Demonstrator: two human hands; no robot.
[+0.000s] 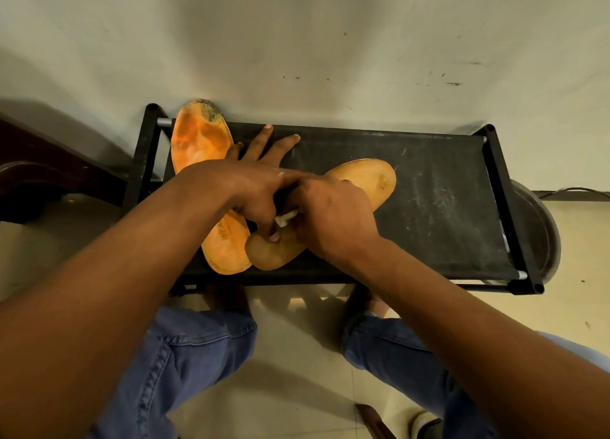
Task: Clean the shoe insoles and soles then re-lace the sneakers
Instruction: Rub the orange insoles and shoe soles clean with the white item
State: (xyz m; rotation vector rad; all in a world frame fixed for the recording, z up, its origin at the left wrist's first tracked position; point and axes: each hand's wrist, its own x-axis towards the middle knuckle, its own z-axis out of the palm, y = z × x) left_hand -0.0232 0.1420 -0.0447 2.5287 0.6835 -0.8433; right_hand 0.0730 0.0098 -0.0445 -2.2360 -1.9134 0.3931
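My left hand (pixel 254 187) spreads flat, pinning the tan insole (pixel 363 178) near the rack's (pixel 445 191) front-left corner so it cannot slide while my right hand (pixel 333 217) pinches a small cloth (pixel 284 219), scrubbing; the orange insole (pixel 198 138) waits alongside.

The shoe rack (pixel 429 207) has a matt black cloth shelf, scuffed with pale dust, stretched between metal tubes. On it, two orange insoles (pixel 198 141) look matt, worn and stained.
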